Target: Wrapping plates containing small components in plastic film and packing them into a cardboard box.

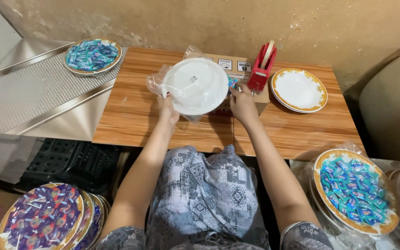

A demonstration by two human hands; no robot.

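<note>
Wooden table held your work: your left hand gripped the upturned white plate at centre, right hand pinched its plastic wrap. Wrapping looked unfinished; one empty plate waited right.

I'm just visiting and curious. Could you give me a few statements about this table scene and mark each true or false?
1. The left hand holds a white plate in clear wrap. True.
2. The red tape dispenser lies on the floor. False: it stands by the cardboard box.
3. An empty gold-rimmed plate sits on the wooden table. True.
4. The right hand holds scissors. False: it rests by the box.
</note>
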